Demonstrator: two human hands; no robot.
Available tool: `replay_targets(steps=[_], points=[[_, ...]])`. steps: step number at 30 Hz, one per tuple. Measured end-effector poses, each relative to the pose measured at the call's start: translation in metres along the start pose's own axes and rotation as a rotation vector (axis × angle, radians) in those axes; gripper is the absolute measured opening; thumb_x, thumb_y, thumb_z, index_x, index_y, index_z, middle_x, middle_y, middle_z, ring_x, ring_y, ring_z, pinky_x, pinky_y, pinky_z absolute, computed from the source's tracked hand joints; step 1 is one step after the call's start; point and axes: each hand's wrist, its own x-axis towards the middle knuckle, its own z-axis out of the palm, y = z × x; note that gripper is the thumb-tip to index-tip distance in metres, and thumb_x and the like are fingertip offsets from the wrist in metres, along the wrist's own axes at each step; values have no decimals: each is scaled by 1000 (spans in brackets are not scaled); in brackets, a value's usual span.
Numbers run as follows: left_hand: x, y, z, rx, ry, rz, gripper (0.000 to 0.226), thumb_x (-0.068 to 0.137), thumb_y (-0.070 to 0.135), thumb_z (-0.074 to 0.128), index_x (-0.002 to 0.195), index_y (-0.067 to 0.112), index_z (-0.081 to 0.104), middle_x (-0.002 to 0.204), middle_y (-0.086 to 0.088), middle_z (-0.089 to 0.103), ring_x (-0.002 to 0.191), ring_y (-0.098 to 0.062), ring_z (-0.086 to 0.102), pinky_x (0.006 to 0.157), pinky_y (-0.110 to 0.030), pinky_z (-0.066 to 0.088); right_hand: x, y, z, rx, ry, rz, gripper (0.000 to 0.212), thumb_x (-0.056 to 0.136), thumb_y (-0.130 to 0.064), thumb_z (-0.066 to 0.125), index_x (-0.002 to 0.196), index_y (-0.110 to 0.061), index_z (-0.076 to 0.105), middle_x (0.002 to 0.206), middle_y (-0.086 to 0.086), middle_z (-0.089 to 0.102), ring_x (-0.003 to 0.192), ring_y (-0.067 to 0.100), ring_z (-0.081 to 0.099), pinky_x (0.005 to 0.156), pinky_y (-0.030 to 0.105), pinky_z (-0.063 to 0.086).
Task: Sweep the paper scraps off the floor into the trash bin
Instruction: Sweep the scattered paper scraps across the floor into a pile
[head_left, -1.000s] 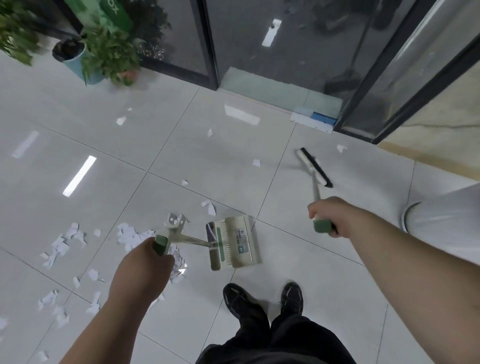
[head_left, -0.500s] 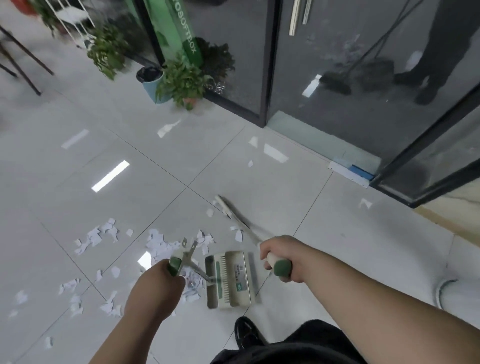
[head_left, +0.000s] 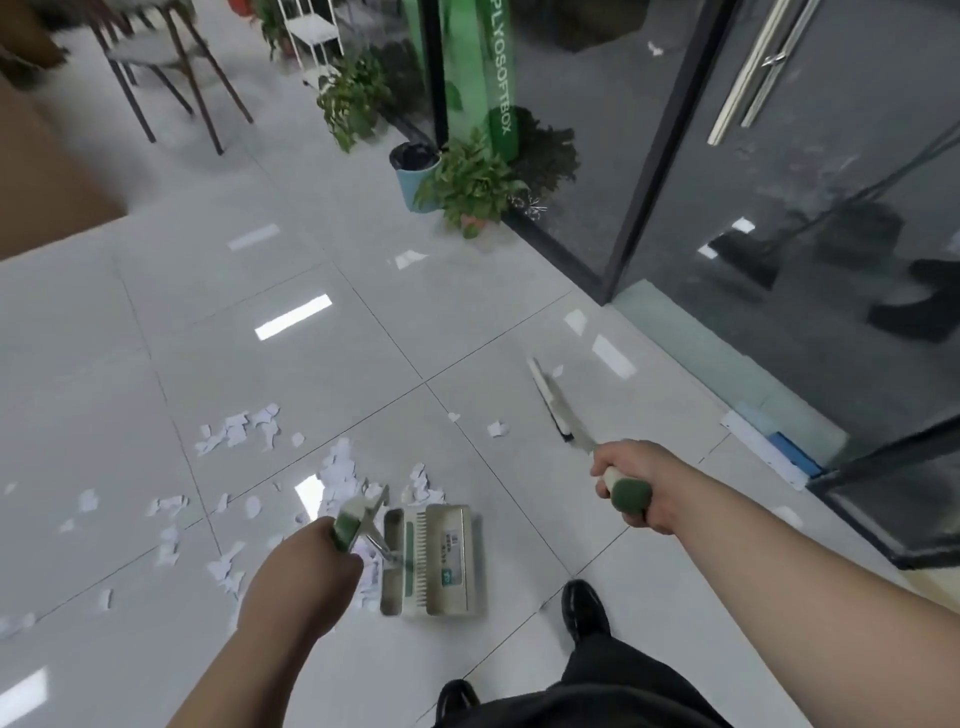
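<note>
Head view: person stands on pale tiled floor (head_left: 130, 364) with a tool in each hand. Left hand (head_left: 304, 571) is fisted round the green-tipped handle of the dustpan (head_left: 426, 561), which sits flat on the tile approx. 6 o'clock in frame. Right hand (head_left: 641, 486) is wrapped tight round the green end of the broom (head_left: 558, 408); its head is on the floor approx. 2 o'clock from the pan, well apart from it. Both grips fully closed on the handles, no fingers spread.

Paper scraps (head_left: 239, 431): main heap lies just beside the pan at its 10–11 o'clock, more scattered out to 9 o'clock, two loose bits between pan and broom head. Trash bin: none clearly identifiable in frame.

Assessment: sweep in progress, most scraps not yet collected. Recommend short, low strokes drawing strays toward the pan mouth, pan lip pressed flat to tile, left wrist steady. Risk: fast strokes scatter light paper.
</note>
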Motion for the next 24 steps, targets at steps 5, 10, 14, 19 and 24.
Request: replay_targets(steps=[5,10,14,19,24], points=[[-5,38,10,-11,17,-112,10,85,12,50,79,21,51,72,1,60,65,-16,55,53,-29,37,73,-41,-38,-187,50,-21,41,70,-7,65,111,-9,62,89,13,60,64,24,51,44,19,37],[-15,58,23,-56,57,-270,11,84,13,50,82,22,56,72,0,63,67,-18,59,57,-29,43,110,-71,-43,-357,-17,-15,17,75,-5,62,92,-11,59,77,9,51,60,22,42,52,22,33],[-30,57,27,-62,96,-348,6,81,15,54,79,20,57,68,-2,64,66,-22,60,58,-29,45,106,-67,-10,-513,-122,-26,16,77,-5,59,93,-11,58,76,9,51,60,21,43,52,22,33],[-47,46,30,-69,108,-382,3,79,14,54,77,15,57,65,-6,62,63,-24,58,55,-29,40,66,-42,24,-655,-278,-30,13,79,-5,57,90,-11,56,74,8,45,57,20,38,48,21,30],[-65,20,36,-91,97,-367,5,79,14,54,77,17,57,66,-4,62,64,-23,58,54,-29,39,27,-31,50,-534,-362,-24,23,76,-7,61,97,-14,58,87,12,53,62,23,46,45,18,32]])
